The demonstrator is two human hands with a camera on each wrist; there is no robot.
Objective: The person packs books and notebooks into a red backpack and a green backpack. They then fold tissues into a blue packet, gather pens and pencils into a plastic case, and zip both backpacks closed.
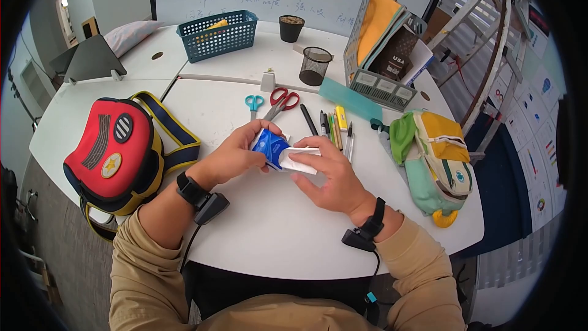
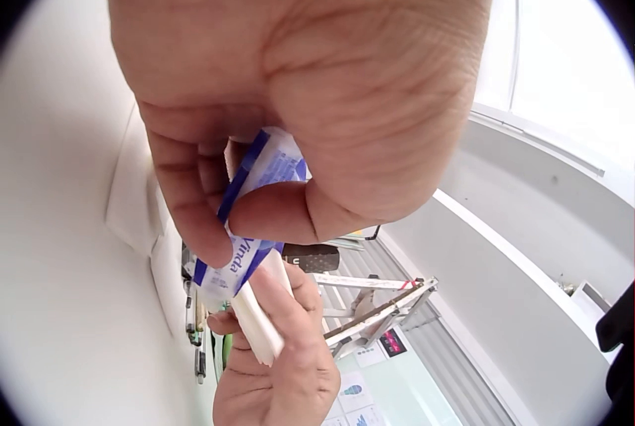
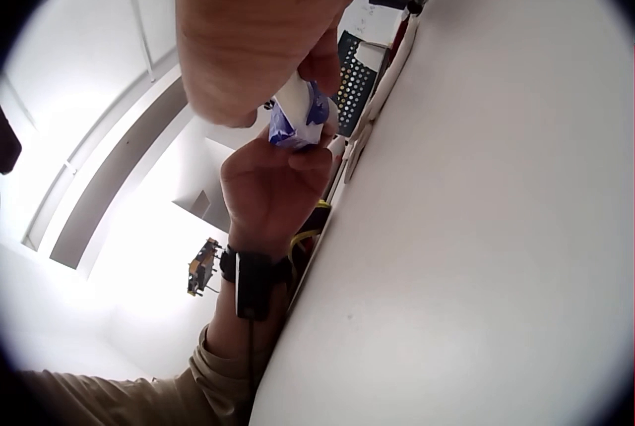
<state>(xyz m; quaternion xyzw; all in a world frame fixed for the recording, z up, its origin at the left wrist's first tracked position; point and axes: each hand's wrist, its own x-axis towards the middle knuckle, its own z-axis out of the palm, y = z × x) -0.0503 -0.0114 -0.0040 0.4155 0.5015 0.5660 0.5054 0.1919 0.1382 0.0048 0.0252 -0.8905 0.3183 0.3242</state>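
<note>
The left hand point(image 1: 236, 154) grips a blue and white tissue packet point(image 1: 269, 146) above the table, thumb on its near side. From the packet's right end sticks a folded white tissue point(image 1: 301, 159), pinched by the right hand point(image 1: 334, 178) between thumb and fingers. In the left wrist view the packet point(image 2: 236, 265) shows the word Vinda, and the tissue point(image 2: 260, 322) lies in the right hand's fingers point(image 2: 283, 297). The right wrist view shows the packet point(image 3: 298, 126) held between both hands, its far end partly hidden by the fingers.
On the white table point(image 1: 263, 233) a red bag point(image 1: 113, 147) stands left and a small green and yellow backpack point(image 1: 435, 165) right. Behind the hands lie scissors point(image 1: 282, 101), pens point(image 1: 331, 129) and a teal case point(image 1: 350, 99). Farther back are a basket point(image 1: 219, 40), mesh cup point(image 1: 315, 67) and file holder point(image 1: 380, 83).
</note>
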